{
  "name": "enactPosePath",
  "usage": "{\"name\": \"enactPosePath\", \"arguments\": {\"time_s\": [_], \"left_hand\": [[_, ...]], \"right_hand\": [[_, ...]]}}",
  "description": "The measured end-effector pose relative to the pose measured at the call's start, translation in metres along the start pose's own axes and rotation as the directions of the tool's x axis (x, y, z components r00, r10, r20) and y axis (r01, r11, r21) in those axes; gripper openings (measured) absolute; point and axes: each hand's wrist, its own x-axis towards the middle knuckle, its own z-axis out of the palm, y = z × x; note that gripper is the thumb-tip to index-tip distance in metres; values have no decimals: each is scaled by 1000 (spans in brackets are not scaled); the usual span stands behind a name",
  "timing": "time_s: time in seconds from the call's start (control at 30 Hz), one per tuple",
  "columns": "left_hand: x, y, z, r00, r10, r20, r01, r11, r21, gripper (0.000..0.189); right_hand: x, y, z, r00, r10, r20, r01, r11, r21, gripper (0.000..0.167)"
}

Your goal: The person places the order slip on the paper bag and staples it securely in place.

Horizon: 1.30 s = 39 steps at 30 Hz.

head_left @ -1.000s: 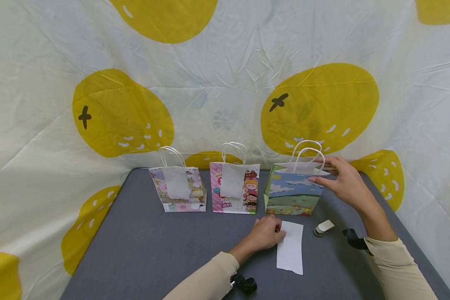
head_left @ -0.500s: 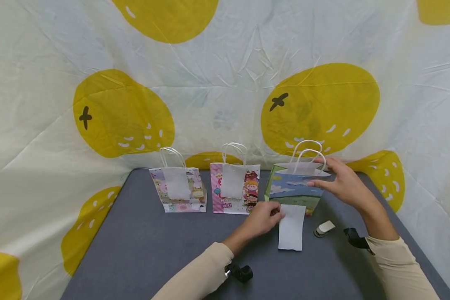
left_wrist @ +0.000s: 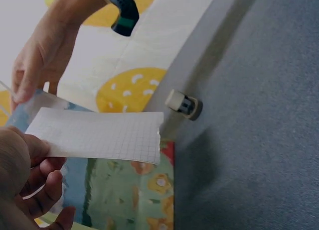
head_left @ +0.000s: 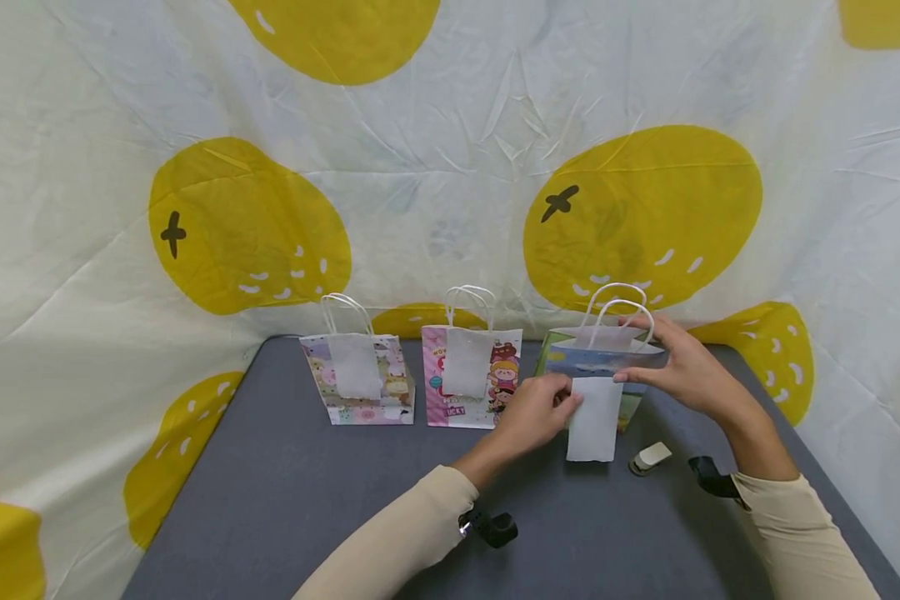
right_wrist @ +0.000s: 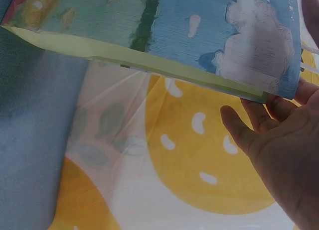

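My left hand (head_left: 537, 410) pinches a slip of white grid paper (head_left: 594, 419) along its left edge. The slip hangs upright in front of the blue and green paper gift bag (head_left: 632, 406) and hides much of its front. At that bag's upper right rim, my right hand (head_left: 692, 362) holds the side, thumb in front and fingers behind. In the left wrist view, the paper (left_wrist: 102, 135) lies across the bag's printed face (left_wrist: 119, 190). The right wrist view has my right fingers (right_wrist: 239, 128) at the bag's side edge.
Two more gift bags, one with animals (head_left: 397, 383) and one pink and white (head_left: 435, 412), stand to the left, each with a white paper on its front. A small white-topped gadget, perhaps a mini stapler (head_left: 651, 457), lies on the grey table (head_left: 285, 500) at right.
My left hand has lifted the paper slip from the table and brought it up, away from me, to the bag's front. The right hand stays at the bag's rim.
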Motion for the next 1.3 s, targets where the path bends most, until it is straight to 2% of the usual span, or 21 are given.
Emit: {"name": "enactPosePath", "arguments": {"time_s": [0.23, 0.5, 0.63, 0.77, 1.03, 1.1, 1.2, 1.23, 1.3], "left_hand": [[8, 10, -4, 999, -37, -18, 37, 999, -12, 19], [16, 21, -6, 995, -64, -76, 70, 994, 83, 19], [19, 25, -7, 990, -78, -116, 93, 988, 125, 19], [21, 26, -9, 989, -73, -132, 90, 988, 126, 18], [20, 26, -14, 984, -75, -164, 94, 989, 111, 11], [19, 27, -15, 982, -55, -182, 80, 989, 128, 9], [19, 29, -17, 969, 31, -244, 18, 980, 197, 11], [20, 30, -17, 961, 72, -268, -9, 973, 229, 12], [21, 31, -18, 934, 164, -319, -68, 954, 292, 15]], "right_hand": [[1, 2, 3, 1000, -2, -21, 2, 999, -35, 65], [4, 3, 8, 999, 2, -41, -5, 998, -69, 46], [5, 3, 11, 996, -37, -77, 29, 994, -102, 32], [6, 5, 14, 993, -69, -98, 57, 992, -115, 23], [5, 6, 15, 989, -80, -121, 61, 986, -153, 12], [5, 7, 15, 987, -88, -136, 66, 984, -164, 12], [5, 8, 15, 983, -97, -157, 69, 982, -173, 11], [5, 8, 15, 982, -98, -162, 69, 982, -174, 11], [5, 9, 16, 981, -95, -167, 65, 983, -174, 10]]}}
